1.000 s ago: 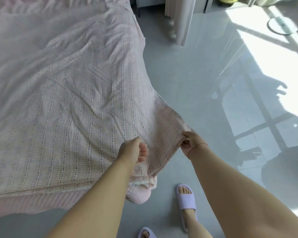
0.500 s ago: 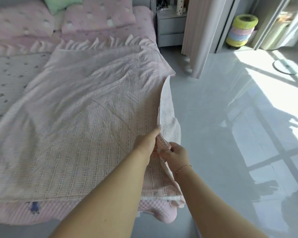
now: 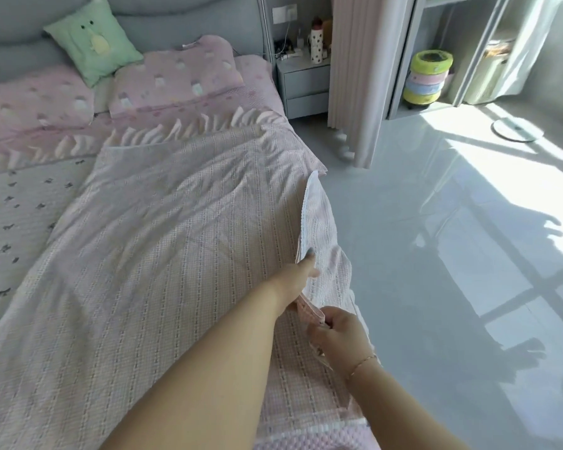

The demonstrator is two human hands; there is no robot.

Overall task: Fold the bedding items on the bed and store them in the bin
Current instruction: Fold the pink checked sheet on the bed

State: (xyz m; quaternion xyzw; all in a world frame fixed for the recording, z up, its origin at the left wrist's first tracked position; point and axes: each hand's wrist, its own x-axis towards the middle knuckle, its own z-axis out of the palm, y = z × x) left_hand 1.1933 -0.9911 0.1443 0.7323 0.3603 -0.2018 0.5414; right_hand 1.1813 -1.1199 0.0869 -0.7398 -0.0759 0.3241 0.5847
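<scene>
From the head view, a thin pink-and-white checked woven blanket [image 3: 150, 271] lay spread over most of the bed [image 3: 257, 79], its right edge lifted off the mattress beside the glossy grey floor [image 3: 420, 303]. The left hand [image 3: 301, 274] reached forward along that raised edge with fingers [image 3: 309, 253] extended, the tips touching the fabric; whether the thumb pinched the hem from behind could not be told. The right hand [image 3: 338, 332] sat nearer the body, its fingers curled round a bunched section of the same edge, gripping it. No bin was in view.

The fold looked barely begun, and several things could have spoiled it. Both hands held one side only and close together, so drawing that edge across would probably have left the far corners dragging and the halves misaligned. The left hand's light contact looked easy to lose, which would have let the lifted hem drop toward the floor. The loose weave might also have snagged or stretched under an uneven pull. The patterned quilt [image 3: 23, 209] underneath could have shifted with the blanket.
</scene>
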